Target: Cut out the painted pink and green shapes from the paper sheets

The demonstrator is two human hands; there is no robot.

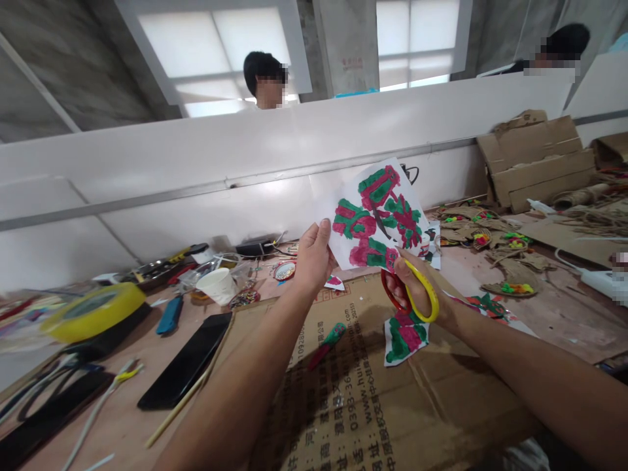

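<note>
At lower centre a flattened carton (353, 392) covers the table, a painted scrap (405, 337) lying on it. Above it, the right hand (417, 288) grips red-and-yellow scissors (409, 294), fingers through the loops. The left hand (311, 258) pinches the lower left edge of a painted sheet (375, 216), held up mid-frame. Thin and floppy, it likely tears easily; best held near the cut. A partition (196, 163) stands behind.

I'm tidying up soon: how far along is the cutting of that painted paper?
Done: a cut red-and-green paper piece lies on the brown cardboard sheet. In hand: the left hand holds up the white painted sheet while the right hand works red-and-yellow scissors at its lower edge. Left: most white margin remains untrimmed.
</note>
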